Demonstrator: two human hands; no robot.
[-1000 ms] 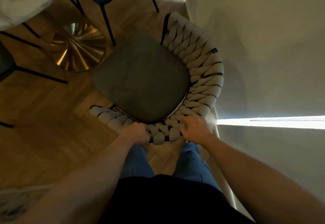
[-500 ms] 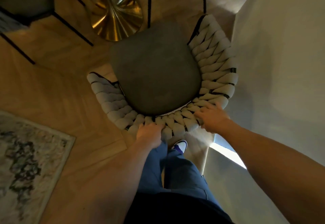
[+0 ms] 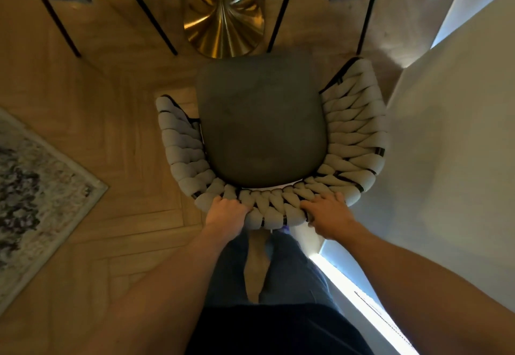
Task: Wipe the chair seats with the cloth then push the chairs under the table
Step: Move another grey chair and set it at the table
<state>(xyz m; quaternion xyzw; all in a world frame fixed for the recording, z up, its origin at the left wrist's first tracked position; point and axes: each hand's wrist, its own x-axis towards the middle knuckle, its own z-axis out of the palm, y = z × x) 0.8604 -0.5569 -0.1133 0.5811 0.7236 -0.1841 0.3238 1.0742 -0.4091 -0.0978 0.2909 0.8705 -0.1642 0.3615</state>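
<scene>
The chair stands on the wood floor with its seat front pointing toward the gold pedestal base (the surface above is out of frame). The left hand and right hand both grip its woven backrest, fingers curled over the rim, beside the wall.

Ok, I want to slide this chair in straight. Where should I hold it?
Hold the chair by its woven back rim, from behind, left hand and right hand apart: the seat opens toward the gold table base.
</scene>
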